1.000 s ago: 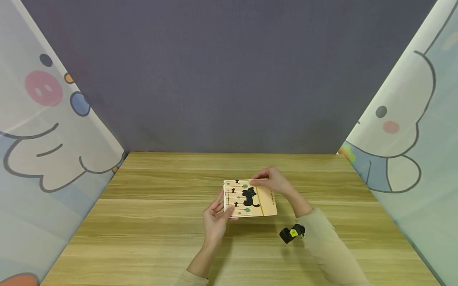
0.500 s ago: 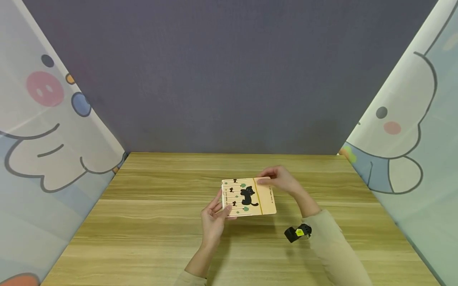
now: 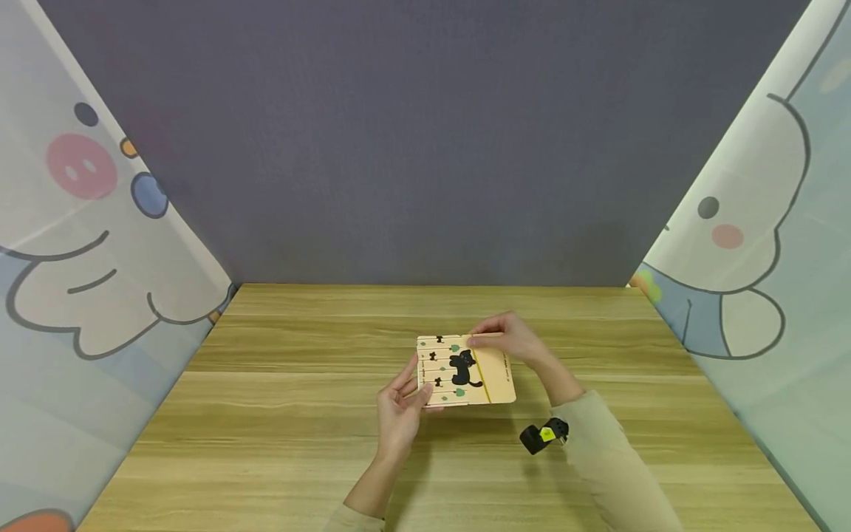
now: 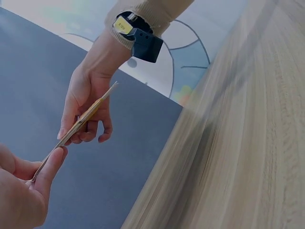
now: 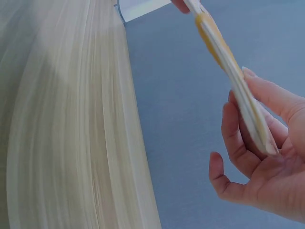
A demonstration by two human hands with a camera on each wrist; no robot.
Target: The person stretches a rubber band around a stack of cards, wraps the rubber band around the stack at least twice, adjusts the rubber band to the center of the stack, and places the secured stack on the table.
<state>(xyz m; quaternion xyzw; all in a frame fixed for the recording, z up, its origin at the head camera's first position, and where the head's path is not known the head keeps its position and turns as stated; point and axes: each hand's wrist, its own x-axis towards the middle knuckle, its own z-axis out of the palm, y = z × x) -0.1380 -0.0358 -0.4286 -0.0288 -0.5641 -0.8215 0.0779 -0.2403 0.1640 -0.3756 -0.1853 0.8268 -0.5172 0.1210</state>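
Observation:
A cream notebook (image 3: 439, 367) with a black cat and small green trees on its cover is held up above the table, cover facing the head camera. Around it runs a yellow elastic band (image 3: 483, 378), slightly slanted across the cover. My left hand (image 3: 400, 414) grips the notebook's lower left, thumb on the cover and fingers behind. At the top edge, close to the band, my right hand (image 3: 512, 338) pinches the notebook between thumb and fingers. Edge-on in the right wrist view, the notebook (image 5: 243, 98) shows thin layers and the band (image 5: 209, 38) bulging along it.
Beneath both hands lies the wood-grain table (image 3: 279, 414). A dark grey panel (image 3: 425, 148) stands behind it, with cartoon-printed sheets (image 3: 744, 258) at both sides. A black wrist camera (image 3: 544, 434) sits at the right cuff.
The right hand shifts right along the top edge, then comes back left to near the band. The notebook dips slightly left and returns. Left hand keeps its hold.

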